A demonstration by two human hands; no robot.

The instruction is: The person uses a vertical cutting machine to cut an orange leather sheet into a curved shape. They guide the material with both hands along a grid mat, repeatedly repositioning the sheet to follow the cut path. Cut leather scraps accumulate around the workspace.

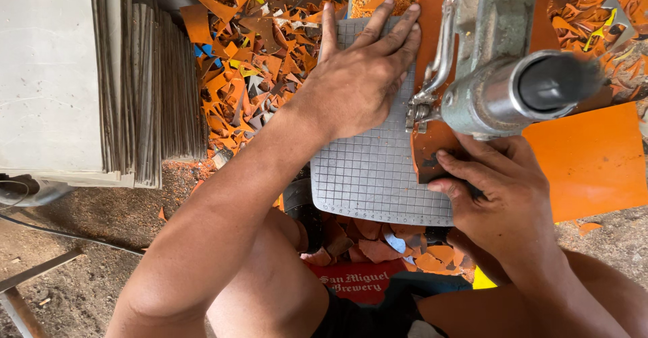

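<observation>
Nearby, orange scraps (250,54) beside gridded plate (368,169)

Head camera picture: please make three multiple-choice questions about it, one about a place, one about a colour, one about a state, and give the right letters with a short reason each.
1. Where does the left hand rest?
A. on the gridded grey plate
B. on the stack of grey sheets
C. on the bare ground

2. What colour is the flat sheet to the right of the machine?
A. green
B. orange
C. white

3. How is the left hand set?
A. closed in a fist
B. lifted in the air
C. flat, fingers spread, palm down

Answers:
1 A, the palm and fingers lie on the grid lines, beside the machine.
2 B, the sheet is plain orange, like most of the scraps behind the plate.
3 C, all the fingers lie stretched out on the plate, while the right hand pinches the piece at the plate's right edge.
</observation>
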